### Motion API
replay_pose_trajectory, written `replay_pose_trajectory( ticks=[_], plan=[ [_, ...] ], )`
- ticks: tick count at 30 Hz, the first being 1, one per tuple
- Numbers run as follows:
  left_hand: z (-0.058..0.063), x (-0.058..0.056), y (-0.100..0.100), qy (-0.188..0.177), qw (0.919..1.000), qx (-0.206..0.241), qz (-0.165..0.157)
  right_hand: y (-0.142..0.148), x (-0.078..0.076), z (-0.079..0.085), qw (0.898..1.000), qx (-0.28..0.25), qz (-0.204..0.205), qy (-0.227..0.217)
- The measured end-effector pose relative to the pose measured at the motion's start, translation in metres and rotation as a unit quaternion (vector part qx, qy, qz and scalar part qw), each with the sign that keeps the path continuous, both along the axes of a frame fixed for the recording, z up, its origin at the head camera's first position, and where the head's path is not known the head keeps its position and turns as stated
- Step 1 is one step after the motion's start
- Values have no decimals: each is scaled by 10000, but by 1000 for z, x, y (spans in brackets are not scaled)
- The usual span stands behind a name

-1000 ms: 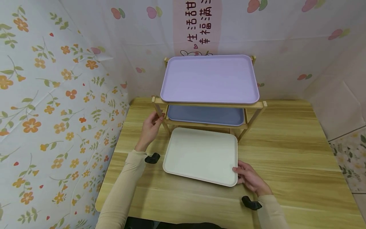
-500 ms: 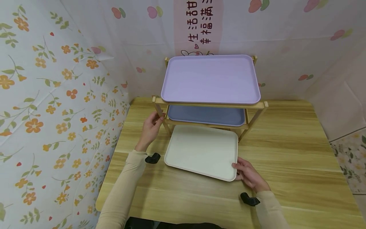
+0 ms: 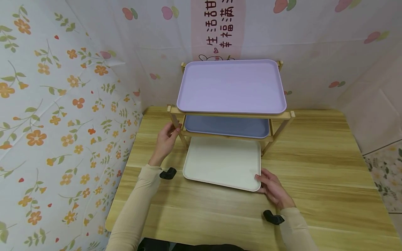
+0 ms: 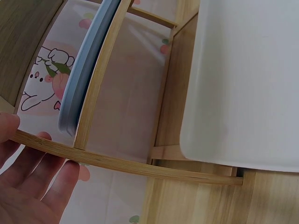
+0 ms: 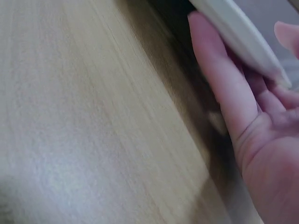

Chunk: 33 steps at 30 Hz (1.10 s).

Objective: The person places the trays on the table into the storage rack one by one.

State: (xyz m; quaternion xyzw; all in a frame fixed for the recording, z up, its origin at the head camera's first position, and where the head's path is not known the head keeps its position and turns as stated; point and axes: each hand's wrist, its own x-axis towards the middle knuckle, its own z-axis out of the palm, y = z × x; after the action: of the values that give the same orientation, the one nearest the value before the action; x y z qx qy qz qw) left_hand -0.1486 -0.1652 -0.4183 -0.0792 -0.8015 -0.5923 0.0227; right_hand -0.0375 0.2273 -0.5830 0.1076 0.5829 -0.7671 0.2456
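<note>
A wooden rack (image 3: 280, 129) with tiers stands at the back of the table. My left hand (image 3: 164, 142) holds its front left post (image 4: 117, 163), thumb on one side and fingers on the other. At the front right corner of a white tray (image 3: 223, 164), my right hand (image 3: 276, 192) pinches the rim, thumb on top and fingers underneath. The tray's far edge is hidden under the rack's lower tier, and its near edge slants down to the right. From the right wrist view, the fingers (image 5: 229, 84) lie beneath the tray's edge, close over the tabletop.
A lavender tray (image 3: 231, 87) lies on the rack's top tier, with a blue-grey tray (image 3: 226, 126) on the tier below. Behind the wooden table (image 3: 314, 167) hangs a printed curtain (image 3: 150, 52). A flowered cloth (image 3: 72, 115) covers the left side.
My right hand has pushed the white tray away from me, farther under the rack's lower tier. The left hand has stayed on the post.
</note>
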Motion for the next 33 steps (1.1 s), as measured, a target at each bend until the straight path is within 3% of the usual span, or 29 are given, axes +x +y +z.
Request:
replay_pose_trajectory(
  ticks=[5, 9, 12, 17, 28, 33],
  plan=[
    [-1, -1, 0, -51, 10000, 22, 9, -6, -1, 8, 9971, 564, -222, 454],
    [-1, 0, 0, -76, 10000, 9, 28, -10, -2, 14, 9864, 1360, -299, 871],
    [0, 0, 0, -44, 10000, -13, 31, -12, 0, 17, 9744, 1926, -206, 1140],
    [0, 0, 1, 3, 10000, 19, 24, -13, 3, 18, 9441, 2824, -28, 1699],
    [0, 1, -1, 31, 10000, 29, 14, -17, 8, 10, 9124, 3165, 258, 2584],
    [1, 2, -1, 56, 10000, 61, 5, -21, 11, 9, 9039, 3365, 21, 2642]
  ],
)
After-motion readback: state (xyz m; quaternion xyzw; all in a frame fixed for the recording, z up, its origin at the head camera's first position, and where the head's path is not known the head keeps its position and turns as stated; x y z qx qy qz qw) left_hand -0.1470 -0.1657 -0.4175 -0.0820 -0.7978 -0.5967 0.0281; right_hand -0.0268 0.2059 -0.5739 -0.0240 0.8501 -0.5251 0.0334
